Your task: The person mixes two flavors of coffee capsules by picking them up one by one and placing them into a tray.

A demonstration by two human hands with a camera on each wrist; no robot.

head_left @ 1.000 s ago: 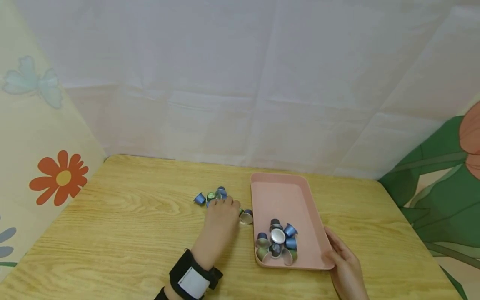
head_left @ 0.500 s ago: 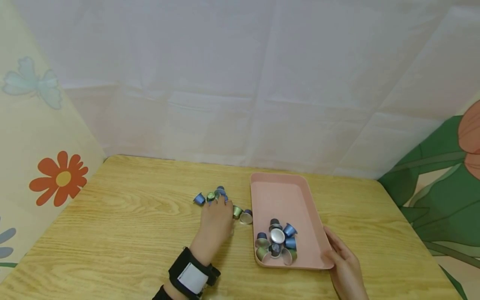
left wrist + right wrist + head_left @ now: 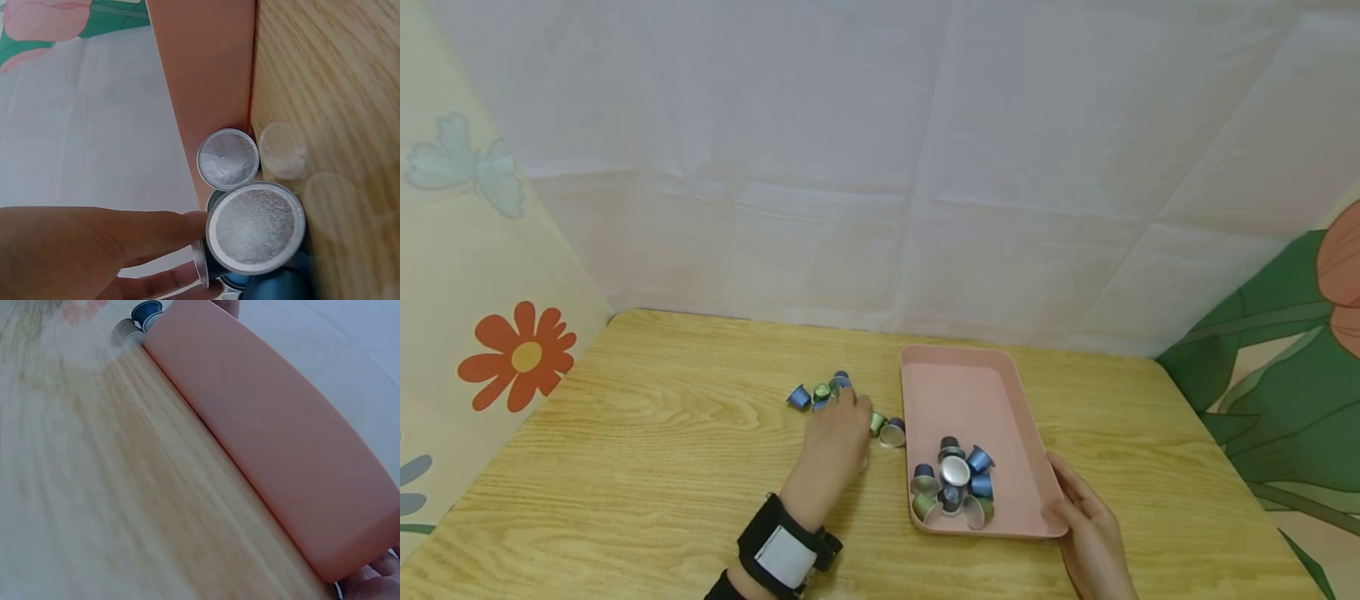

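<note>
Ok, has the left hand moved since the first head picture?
Yes, slightly leftward: in the head view, the left hand sits a bit farther from the stationary pink tray.

- A shallow pink tray (image 3: pixel 966 383), right way up, its near right corner gripped by the right hand (image 3: pixel 1092 533).
- Blue, green and dark capsules (image 3: pixel 955 472) bunched in its near left corner, one foil-up.
- Loose capsules (image 3: pixel 799 397) outside, a green capsule (image 3: pixel 877 423) and a dark blue capsule (image 3: pixel 892 433) nearest its left wall; the left hand (image 3: pixel 835 435) pinches another.
</note>
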